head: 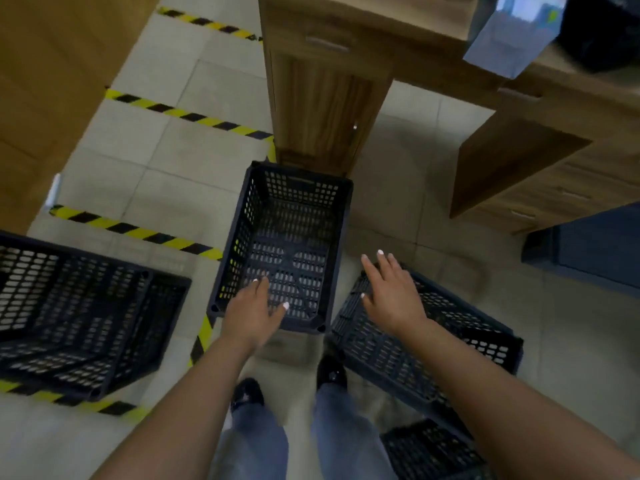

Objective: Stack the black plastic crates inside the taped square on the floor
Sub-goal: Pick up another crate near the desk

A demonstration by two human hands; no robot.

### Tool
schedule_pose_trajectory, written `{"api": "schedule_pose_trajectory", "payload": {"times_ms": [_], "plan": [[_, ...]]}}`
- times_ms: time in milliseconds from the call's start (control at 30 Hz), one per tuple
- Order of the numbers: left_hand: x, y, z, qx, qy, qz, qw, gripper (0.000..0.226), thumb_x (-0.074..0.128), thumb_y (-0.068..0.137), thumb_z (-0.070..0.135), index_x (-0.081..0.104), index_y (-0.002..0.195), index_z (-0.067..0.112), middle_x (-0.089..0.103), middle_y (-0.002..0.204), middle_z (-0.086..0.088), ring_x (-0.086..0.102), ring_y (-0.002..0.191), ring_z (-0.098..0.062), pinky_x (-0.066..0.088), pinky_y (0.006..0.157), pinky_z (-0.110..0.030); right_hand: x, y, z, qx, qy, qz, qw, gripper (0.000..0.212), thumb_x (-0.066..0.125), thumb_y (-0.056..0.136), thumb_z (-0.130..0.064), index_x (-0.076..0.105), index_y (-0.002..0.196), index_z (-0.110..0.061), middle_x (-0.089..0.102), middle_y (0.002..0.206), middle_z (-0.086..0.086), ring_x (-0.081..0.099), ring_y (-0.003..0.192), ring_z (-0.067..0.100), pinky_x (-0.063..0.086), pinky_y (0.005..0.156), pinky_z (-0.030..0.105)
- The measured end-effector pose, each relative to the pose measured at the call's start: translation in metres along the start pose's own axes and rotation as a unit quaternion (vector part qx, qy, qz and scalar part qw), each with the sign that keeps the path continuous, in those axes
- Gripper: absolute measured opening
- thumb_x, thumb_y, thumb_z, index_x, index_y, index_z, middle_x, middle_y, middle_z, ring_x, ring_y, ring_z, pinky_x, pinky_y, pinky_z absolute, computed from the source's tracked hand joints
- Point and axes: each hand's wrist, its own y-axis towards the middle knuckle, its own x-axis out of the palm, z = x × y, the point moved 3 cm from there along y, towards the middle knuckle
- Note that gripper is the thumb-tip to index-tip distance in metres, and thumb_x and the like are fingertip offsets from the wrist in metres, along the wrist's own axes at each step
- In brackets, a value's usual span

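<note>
From my remote seat I look down on both bare forearms stretched forward over the tiled floor (166, 168). My left hand (254, 311) hovers palm-down at the near rim of the black perforated plastic crate in the middle (287, 244), its fingers (261, 285) loosely spread and gripping nothing; I cannot tell whether they touch the rim. My right hand (389, 291) is likewise flat and splayed, fingers extended, holding nothing, above the upturned black plastic crate on the right (415, 344). The middle crate stands upright with its open mouth facing up, its long axis running away from me toward the wooden cabinet (322, 109), just at the corner of the yellow-and-black striped tape (138, 232). The right crate lies tilted, its long axis slanting from near my right shoe toward the lower right. A stack of black plastic crates on the left (79, 313) sits tipped over the near tape line, open side toward the camera. Another black crate at the bottom edge (429, 448) shows beside my jeans (258, 441).
</note>
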Motion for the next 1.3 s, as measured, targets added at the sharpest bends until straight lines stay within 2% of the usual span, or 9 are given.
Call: {"api": "schedule_pose_trajectory", "payload": {"times_ms": [133,233,333,433,567,700,833,1000,1300], "plan": [[0.058,0.026,-0.013,-0.021,-0.006,-0.020,1.000,0.076,0.043,0.095,0.053,0.020,0.153,0.010,0.027,0.158,-0.010,0.024,0.145,-0.026,0.024,0.117,-0.037,0.055,0.029,0.011,-0.028,-0.019,-0.042,0.999,0.066,0.037,0.100,-0.034,0.002,0.154,-0.022,-0.004,0.162,0.010,-0.005,0.149,0.029,0.007,0.119,0.045],[0.100,0.049,-0.030,-0.043,-0.049,0.001,0.998,0.074,0.042,0.095,0.055,0.024,0.152,0.011,0.029,0.157,-0.011,0.023,0.145,-0.027,0.023,0.117,-0.040,0.107,0.050,0.012,-0.061,-0.032,-0.076,0.995,0.066,0.037,0.100,-0.035,0.001,0.154,-0.024,-0.008,0.162,0.009,-0.009,0.149,0.028,0.003,0.119,0.045],[0.143,0.065,-0.049,-0.053,-0.066,0.013,0.996,0.081,0.031,0.087,0.062,0.026,0.152,0.012,0.028,0.157,-0.009,0.021,0.146,-0.027,0.021,0.118,-0.039,0.158,0.069,0.013,-0.094,-0.065,-0.103,0.988,0.067,0.036,0.100,-0.037,-0.003,0.154,-0.027,-0.012,0.162,0.009,-0.012,0.148,0.028,0.001,0.119,0.046],[0.188,0.080,-0.068,-0.067,-0.014,-0.028,0.997,0.071,0.030,0.096,0.060,0.020,0.154,0.020,0.015,0.162,-0.003,0.008,0.149,-0.024,0.012,0.119,-0.044,0.202,0.088,0.013,-0.112,-0.100,-0.121,0.981,0.067,0.035,0.101,-0.040,-0.007,0.153,-0.030,-0.017,0.161,0.008,-0.016,0.148,0.028,0.000,0.119,0.047],[0.230,0.094,-0.083,-0.067,0.025,-0.091,0.993,0.065,0.024,0.097,0.060,0.014,0.154,0.031,0.002,0.164,0.001,-0.006,0.150,-0.023,0.000,0.118,-0.053,0.251,0.110,0.010,-0.130,-0.144,-0.139,0.971,0.064,0.030,0.101,-0.044,-0.005,0.153,-0.031,-0.018,0.161,0.007,-0.018,0.147,0.028,-0.003,0.118,0.048],[0.250,0.091,-0.094,-0.056,0.085,-0.070,0.992,0.065,0.022,0.097,0.060,0.003,0.154,0.035,-0.005,0.163,0.005,-0.014,0.149,-0.022,-0.007,0.117,-0.057,0.286,0.116,0.005,-0.134,-0.170,-0.166,0.962,0.064,0.028,0.100,-0.047,-0.004,0.153,-0.032,-0.017,0.161,0.006,-0.021,0.146,0.028,-0.004,0.118,0.049],[0.252,0.083,-0.105,-0.070,0.075,-0.058,0.993,0.063,0.018,0.097,0.059,0.004,0.154,0.035,-0.004,0.163,0.006,-0.015,0.149,-0.021,-0.008,0.117,-0.057,0.306,0.104,-0.009,-0.148,-0.185,-0.188,0.953,0.064,0.029,0.100,-0.048,-0.003,0.153,-0.032,-0.017,0.161,0.004,-0.023,0.145,0.029,-0.005,0.118,0.048],[0.257,0.053,-0.148,-0.112,0.057,-0.082,0.989,0.063,0.012,0.097,0.059,0.002,0.154,0.035,-0.012,0.162,0.007,-0.016,0.149,-0.022,-0.007,0.118,-0.053,0.319,0.078,-0.036,-0.207,-0.186,-0.215,0.936,0.065,0.031,0.100,-0.046,-0.004,0.153,-0.033,-0.017,0.161,0.002,-0.021,0.147,0.025,-0.006,0.117,0.047],[0.282,-0.020,-0.220,-0.201,0.049,-0.102,0.973,0.066,0.013,0.097,0.059,-0.001,0.154,0.029,-0.024,0.159,0.005,-0.018,0.148,-0.021,-0.004,0.119,-0.053,0.300,0.084,-0.074,-0.194,-0.183,-0.174,0.948,0.064,0.029,0.101,-0.045,-0.005,0.153,-0.031,-0.013,0.162,0.004,-0.017,0.148,0.026,-0.002,0.119,0.046]]}}
